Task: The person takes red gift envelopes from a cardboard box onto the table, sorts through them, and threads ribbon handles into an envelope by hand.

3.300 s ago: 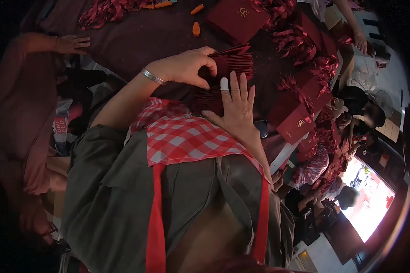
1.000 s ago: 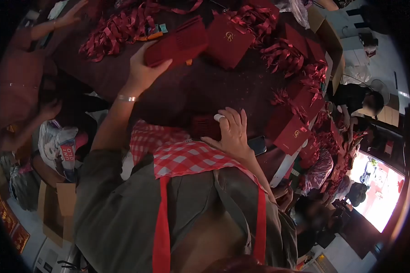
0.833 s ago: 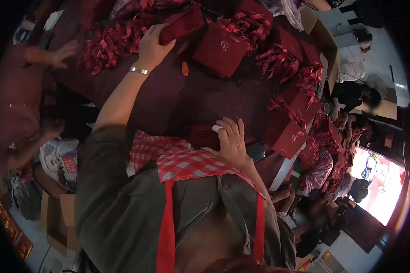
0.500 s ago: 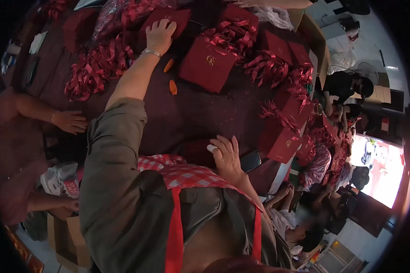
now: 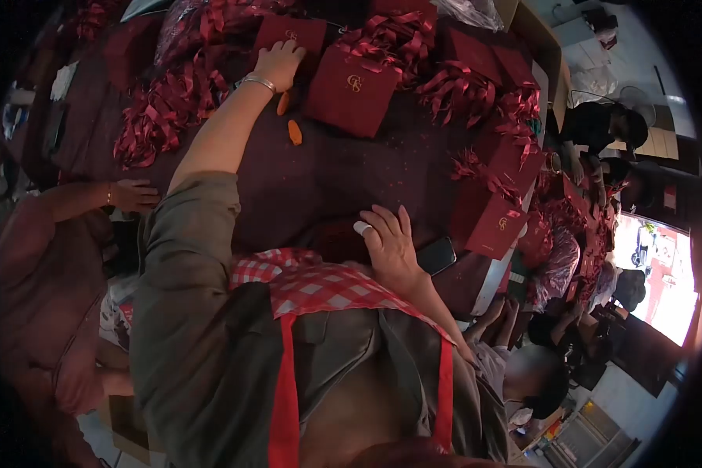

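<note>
My left hand point(image 5: 279, 64) reaches far over the table, its bent fingers on the face of a dark red gift bag point(image 5: 308, 33) with gold letters. Whether the thumb goes under the bag is hidden. Just nearer than this hand lie two small orange objects, one partly beside the wrist and one orange piece point(image 5: 295, 132) in the open. A thick dark red stack of gift bags point(image 5: 351, 92) with gold letters sits to its right. My right hand point(image 5: 390, 240) rests near the table's front edge, fingers apart, holding nothing, white wrap on one digit. A dark phone point(image 5: 437, 256) lies beside it.
Heaps of red ribbon point(image 5: 164, 117) lie at the left and back. More gift bags point(image 5: 498, 226) stand along the right edge. A co-worker's hand point(image 5: 135, 195) is at the left edge of the table. Other people work at the far right.
My left hand and the gift bag under it have come nearer to me across the table, closer to the orange pieces. The view has shifted slightly. My right hand stays in place.
</note>
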`<state>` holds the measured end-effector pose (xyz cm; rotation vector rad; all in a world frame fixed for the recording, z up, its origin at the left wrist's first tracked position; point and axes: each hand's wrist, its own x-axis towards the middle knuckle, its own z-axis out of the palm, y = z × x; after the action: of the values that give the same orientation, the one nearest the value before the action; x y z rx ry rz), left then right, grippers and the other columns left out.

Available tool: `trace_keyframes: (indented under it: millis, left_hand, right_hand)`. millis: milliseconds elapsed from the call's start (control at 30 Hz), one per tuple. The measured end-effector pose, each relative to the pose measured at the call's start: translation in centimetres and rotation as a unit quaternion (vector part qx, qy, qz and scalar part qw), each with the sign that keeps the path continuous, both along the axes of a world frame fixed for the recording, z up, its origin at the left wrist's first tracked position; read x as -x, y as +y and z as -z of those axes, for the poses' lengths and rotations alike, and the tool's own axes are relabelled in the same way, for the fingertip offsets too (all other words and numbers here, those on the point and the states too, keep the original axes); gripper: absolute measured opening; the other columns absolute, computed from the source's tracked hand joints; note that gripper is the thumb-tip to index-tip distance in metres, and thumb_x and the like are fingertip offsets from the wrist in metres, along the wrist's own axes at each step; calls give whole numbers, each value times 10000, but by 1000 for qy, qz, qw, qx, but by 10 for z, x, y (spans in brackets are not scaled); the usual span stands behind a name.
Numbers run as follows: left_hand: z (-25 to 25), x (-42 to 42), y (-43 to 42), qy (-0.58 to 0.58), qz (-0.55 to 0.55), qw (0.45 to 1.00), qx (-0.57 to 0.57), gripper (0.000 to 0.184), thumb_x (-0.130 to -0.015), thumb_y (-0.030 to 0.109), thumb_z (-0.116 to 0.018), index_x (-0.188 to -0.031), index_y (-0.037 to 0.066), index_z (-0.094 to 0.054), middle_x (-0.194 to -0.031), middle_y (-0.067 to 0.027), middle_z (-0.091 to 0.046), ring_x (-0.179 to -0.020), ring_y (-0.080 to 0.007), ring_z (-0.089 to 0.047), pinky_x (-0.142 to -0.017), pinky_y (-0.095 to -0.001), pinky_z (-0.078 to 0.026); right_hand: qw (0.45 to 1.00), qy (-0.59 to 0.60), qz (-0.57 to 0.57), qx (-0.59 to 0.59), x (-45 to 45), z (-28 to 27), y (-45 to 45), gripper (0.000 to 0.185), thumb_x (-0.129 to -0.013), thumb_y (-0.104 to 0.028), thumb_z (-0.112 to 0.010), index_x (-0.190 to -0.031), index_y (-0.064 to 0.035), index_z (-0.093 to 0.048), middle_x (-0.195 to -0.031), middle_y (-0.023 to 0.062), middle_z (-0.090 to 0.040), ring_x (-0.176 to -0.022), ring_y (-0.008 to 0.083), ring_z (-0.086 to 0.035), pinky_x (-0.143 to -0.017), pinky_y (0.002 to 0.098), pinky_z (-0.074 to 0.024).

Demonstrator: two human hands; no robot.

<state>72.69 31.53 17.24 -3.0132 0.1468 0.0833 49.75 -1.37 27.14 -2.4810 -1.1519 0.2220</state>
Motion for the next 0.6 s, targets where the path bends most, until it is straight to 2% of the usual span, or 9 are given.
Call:
trace_keyframes:
  millis: [67, 167, 233, 267, 300, 367, 433, 533, 600]
  left_hand:
    - [-6, 9, 5, 7, 8, 1000, 20, 574, -773, 179, -649, -1301, 157, -424, -1286, -84, -431, -1193, -307, -435, -917, -515, -413]
    - [-11, 36, 12, -170, 26, 967, 190, 527, -807, 259, -631, -1292, 153, -453, -1247, -100, -497, -1157, -314, -481, -911, -474, -441]
    - [-28, 66, 9, -209, 61, 930, 297, 485, -813, 289, -634, -1251, 132, -497, -1175, -101, -547, -1084, -321, -534, -885, -433, -465]
    - [-43, 88, 1, -170, 33, 918, 356, 434, -818, 289, -653, -1193, 98, -544, -1149, -98, -573, -1007, -291, -584, -844, -375, -491]
    - [-44, 113, -9, -163, 27, 919, 357, 434, -818, 289, -653, -1193, 98, -544, -1149, -98, -573, -1007, -291, -584, -844, -375, -491]
    - [-50, 156, -24, -102, 76, 859, 496, 394, -826, 252, -674, -1156, 68, -564, -1134, -88, -588, -955, -217, -607, -808, -321, -501]
    - [-53, 197, -40, 92, 22, 796, 598, 361, -884, 180, -628, -1209, 54, -534, -1164, -57, -572, -1048, -160, -559, -875, -311, -478]
    - [-51, 241, -61, 197, 0, 735, 649, 338, -887, 154, -619, -1194, 38, -537, -1139, -56, -582, -1048, -150, -555, -883, -299, -472]
    - [-46, 259, -70, 193, -31, 722, 664, 340, -886, 146, -617, -1196, 33, -537, -1154, -64, -577, -1072, -160, -545, -900, -311, -462]
  right_hand:
    - [1000, -1, 2, -6, 1, -2, 0, 593, -694, -379, -726, -1117, -36, -492, -1241, 151, -476, -1207, 349, -399, -1030, 594, -233]
    - [1000, -18, 2, -9, 3, 1, -1, 674, -676, -445, -745, -1130, -22, -481, -1251, 161, -461, -1213, 349, -388, -1025, 600, -246]
    - [999, -36, 5, -14, 6, 5, -2, 684, -679, -478, -735, -1117, -14, -490, -1254, 175, -461, -1220, 363, -383, -1013, 617, -259]
    - [1000, -24, 4, -12, 8, 6, -3, 684, -679, -478, -735, -1117, -14, -490, -1254, 175, -461, -1220, 363, -383, -1013, 617, -259]
    - [1000, -28, 6, -6, 8, 5, -3, 687, -683, -492, -724, -1121, -18, -489, -1276, 167, -454, -1239, 362, -377, -1024, 613, -245]
    - [1000, -28, 7, -2, 8, 8, -3, 700, -682, -516, -712, -1124, -19, -495, -1328, 168, -424, -1279, 369, -345, -1030, 629, -217]
    - [999, -37, 2, -2, 9, 8, -3, 724, -679, -526, -713, -1141, -14, -493, -1327, 180, -417, -1276, 376, -338, -1009, 650, -226]
    - [998, -59, 0, 15, 10, 5, -2, 770, -678, -547, -703, -1189, -11, -490, -1343, 193, -395, -1283, 387, -319, -988, 673, -227]
    - [997, -68, -4, 32, 12, 4, -2, 793, -681, -559, -693, -1219, -13, -488, -1362, 194, -380, -1292, 391, -306, -988, 675, -220]
